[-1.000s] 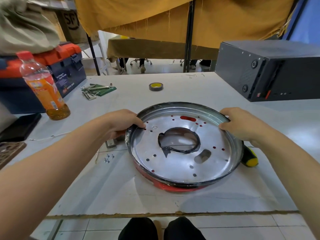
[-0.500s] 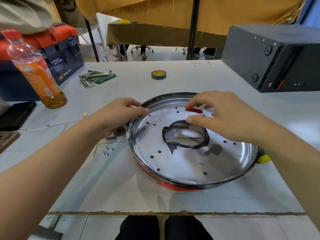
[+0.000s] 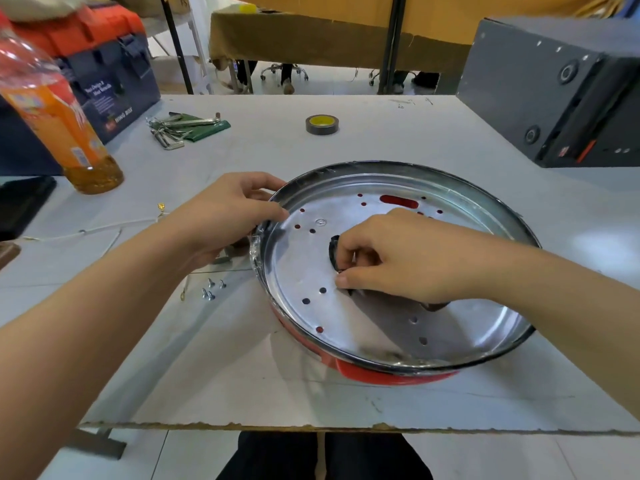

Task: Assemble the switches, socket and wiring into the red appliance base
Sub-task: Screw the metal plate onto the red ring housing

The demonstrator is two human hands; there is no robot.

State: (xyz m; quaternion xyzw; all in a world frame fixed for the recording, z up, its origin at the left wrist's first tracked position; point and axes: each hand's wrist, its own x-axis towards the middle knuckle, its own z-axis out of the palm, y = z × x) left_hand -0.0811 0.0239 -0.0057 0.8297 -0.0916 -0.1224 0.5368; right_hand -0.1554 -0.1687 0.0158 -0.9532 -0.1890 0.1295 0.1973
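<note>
The red appliance base (image 3: pixel 391 375) sits on the white table (image 3: pixel 242 375), towards its near edge and right of centre, with the round silver metal plate (image 3: pixel 311 271) seated in it, face up. The plate is pierced with small holes and a red slot shows at its far side.

The left hand (image 3: pixel 225 216) grips the left rim of the base: thumb over the rim's inner side, fingers curled over the outside edge.

The right hand (image 3: pixel 398 258) lies over the plate's central opening. Its fingers are curled and pinch the black trim (image 3: pixel 333 249) lining that opening; most of the opening is hidden beneath the hand.

Four loose screws (image 3: pixel 211 289) lie on the table just left of the base. A thin white wire (image 3: pixel 104 227) runs from the left edge towards the left hand.

Towards the far edge: a tape roll (image 3: pixel 322 124) at centre and a set of hex keys (image 3: pixel 180 128) to its left. An orange drink bottle (image 3: pixel 59 109) stands near the left edge, a toolbox (image 3: pixel 104 71) behind it. A dark grey box (image 3: pixel 561 95) occupies the far right corner.
</note>
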